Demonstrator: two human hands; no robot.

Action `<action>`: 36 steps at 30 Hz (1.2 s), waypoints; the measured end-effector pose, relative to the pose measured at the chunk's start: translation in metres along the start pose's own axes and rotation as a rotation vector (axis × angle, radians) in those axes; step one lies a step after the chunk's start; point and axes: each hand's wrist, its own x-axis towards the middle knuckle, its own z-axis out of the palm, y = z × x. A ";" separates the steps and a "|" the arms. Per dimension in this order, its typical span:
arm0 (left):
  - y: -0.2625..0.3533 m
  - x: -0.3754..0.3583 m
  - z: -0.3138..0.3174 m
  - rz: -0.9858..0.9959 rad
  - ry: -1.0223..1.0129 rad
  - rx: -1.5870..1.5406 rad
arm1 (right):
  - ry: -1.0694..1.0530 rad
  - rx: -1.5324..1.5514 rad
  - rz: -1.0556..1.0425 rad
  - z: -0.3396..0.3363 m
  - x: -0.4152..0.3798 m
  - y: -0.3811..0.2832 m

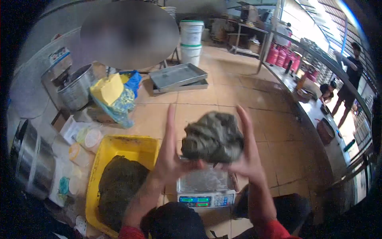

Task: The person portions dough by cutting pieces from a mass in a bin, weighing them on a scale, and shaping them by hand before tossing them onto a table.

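Observation:
Between my two raised hands is a lump of dark grey-green dough (pixel 213 137), folded and slightly blurred. My left hand (pixel 170 153) has its fingers pointing up beside the lump, with the thumb under its lower edge. On the other side, my right hand (pixel 248 149) is against the lump, fingers upright and thumb beneath. Below them stands a digital scale (pixel 207 199) with a metal pan and lit green display. A yellow tub (pixel 92 187) to the left contains a larger mass of the same dark dough (pixel 121 187).
Metal trays (pixel 179 75) lie on the tiled floor ahead. A yellow and blue plastic bag (pixel 115 93) sits near a metal pot (pixel 77 87). White buckets (pixel 191 34) are stacked behind. Lidded containers (pixel 79 155) are left of the tub. People are beyond the railing at right.

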 end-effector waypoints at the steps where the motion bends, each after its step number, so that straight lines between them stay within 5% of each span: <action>1: 0.001 0.015 0.002 -0.110 -0.075 -0.185 | -0.240 0.174 0.157 -0.013 0.013 0.022; 2: -0.016 0.030 0.005 -0.150 -0.096 -0.284 | -0.326 0.221 0.290 -0.017 0.022 0.031; 6: -0.031 0.055 0.017 -0.304 -0.115 -0.134 | -0.222 -0.183 0.060 -0.022 0.013 0.059; 8: -0.035 0.050 0.032 -0.445 -0.102 -0.354 | -0.217 -0.261 0.091 -0.030 0.006 0.048; 10: -0.044 0.044 0.049 -0.479 0.105 -0.365 | -0.041 -0.236 0.135 -0.029 0.001 0.041; 12: -0.043 0.046 0.055 -0.452 0.067 -0.150 | 0.186 -0.283 -0.094 -0.023 0.003 0.046; 14: -0.042 0.051 0.053 -0.400 0.013 0.072 | 0.192 -0.316 -0.220 -0.023 -0.005 0.052; 16: -0.044 0.058 0.051 -0.310 -0.063 0.311 | -0.029 -0.285 -0.111 -0.022 -0.023 0.055; 17: -0.051 0.054 0.055 -0.111 -0.042 0.292 | 0.007 -0.209 -0.164 -0.014 -0.027 0.052; 19: -0.027 0.054 0.070 -0.118 -0.141 0.031 | -0.022 -0.220 -0.100 -0.007 -0.042 0.066; 22: -0.036 0.047 0.065 -0.040 -0.383 0.048 | 0.040 -0.307 -0.111 0.001 -0.043 0.075; 24: -0.035 0.046 0.066 -0.085 -0.344 0.186 | 0.152 -0.828 -0.142 0.004 -0.032 0.073; 26: -0.020 0.047 0.063 -0.277 -0.429 0.425 | 0.177 -0.560 0.030 0.005 -0.031 0.091; 28: -0.047 0.038 0.058 0.210 -0.352 0.573 | 0.249 0.560 0.491 0.009 -0.060 0.117; 29: -0.049 0.032 0.057 0.295 -0.266 0.651 | 0.352 1.038 0.722 0.006 -0.078 0.142; 32: -0.101 0.005 0.056 0.141 -0.171 0.248 | 0.268 1.729 0.910 0.026 -0.131 0.190; 33: -0.125 -0.009 0.048 -0.002 -0.319 0.069 | 0.341 1.267 1.022 0.023 -0.103 0.160; 36: -0.136 -0.048 0.028 -0.222 0.053 -0.277 | 0.200 0.797 0.953 0.004 -0.100 0.167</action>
